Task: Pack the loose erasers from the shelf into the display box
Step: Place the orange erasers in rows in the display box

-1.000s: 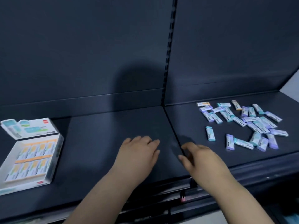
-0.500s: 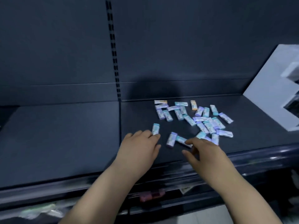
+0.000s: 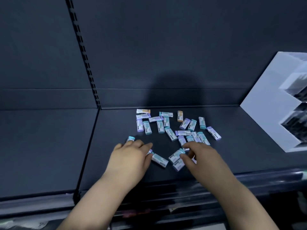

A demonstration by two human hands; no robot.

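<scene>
Left hand [image 3: 127, 159], right hand [image 3: 201, 156] maybe pinching eraser [image 3: 175, 156]

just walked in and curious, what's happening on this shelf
A person is gathering loose erasers scattered on a dark shelf. The left hand lies flat on the near-left ones, its fingers touching a teal-capped eraser. The right hand has thumb and fingers at a teal eraser on the pile's near edge; whether they grip it is unclear. Nothing looks lifted, and the display box is out of view.
</scene>
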